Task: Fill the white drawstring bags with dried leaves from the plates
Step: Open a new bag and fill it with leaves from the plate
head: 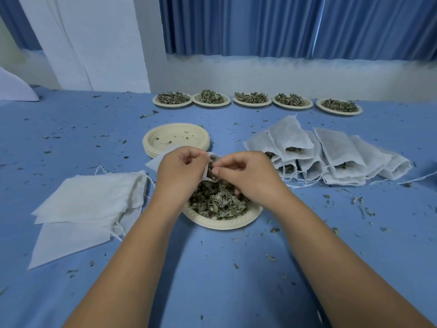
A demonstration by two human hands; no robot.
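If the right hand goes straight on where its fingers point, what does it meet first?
Probably the open mouth of the white drawstring bag, which the left hand holds; depth is unclear.

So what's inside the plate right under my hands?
Dried leaves heaped in the plate. The left hand, holding a white drawstring bag, and right hand hide its far side.

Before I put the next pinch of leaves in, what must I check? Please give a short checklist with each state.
1. Mouth of the bag held open by left hand and right hand: ok.
2. Mouth above the near plate, so spills fall back: ok.
3. Enough leaves left in that plate: ok.
4. How full the bag is: cannot tell, the hands hide it.
5. Stack of empty bags ready on the left: ok.
6. The blue cloth free of scattered bits: not ok.
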